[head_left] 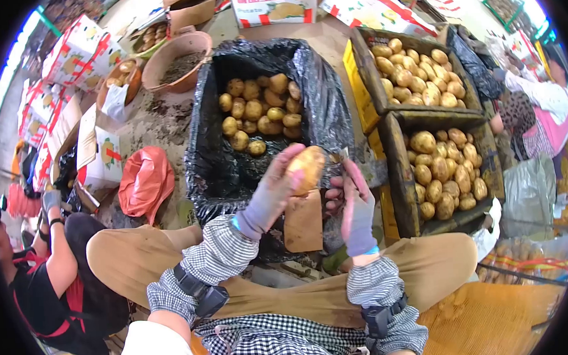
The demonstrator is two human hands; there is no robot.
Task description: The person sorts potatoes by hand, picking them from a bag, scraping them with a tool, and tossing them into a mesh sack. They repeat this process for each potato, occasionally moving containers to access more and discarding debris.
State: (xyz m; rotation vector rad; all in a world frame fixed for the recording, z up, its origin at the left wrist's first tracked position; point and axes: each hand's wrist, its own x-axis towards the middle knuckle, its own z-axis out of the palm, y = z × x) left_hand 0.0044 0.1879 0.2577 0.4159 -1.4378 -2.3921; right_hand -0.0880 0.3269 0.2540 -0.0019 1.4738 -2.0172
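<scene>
My left hand [269, 194], in a grey glove, has its fingers wrapped round a large yellow-brown potato [307, 170]. It is held up over the near end of a crate lined with black plastic [200, 162]. Just to the right of that potato is my right hand [357, 206], also gloved, with its fingers bent. A small thin dark thing [341, 154] shows at its fingertips, too small to name. Farther back in the lined crate lies a heap of potatoes [253, 110]. A brown piece of cardboard [304, 223] is below my hands.
Two potato-filled crates, a far one [356, 77] and a near one [403, 190], stand at the right. A clay-coloured tub [178, 61] and a red bag [146, 181] are at the left. Printed cartons [273, 4] line the back. People sit at left [52, 279] and right [543, 106].
</scene>
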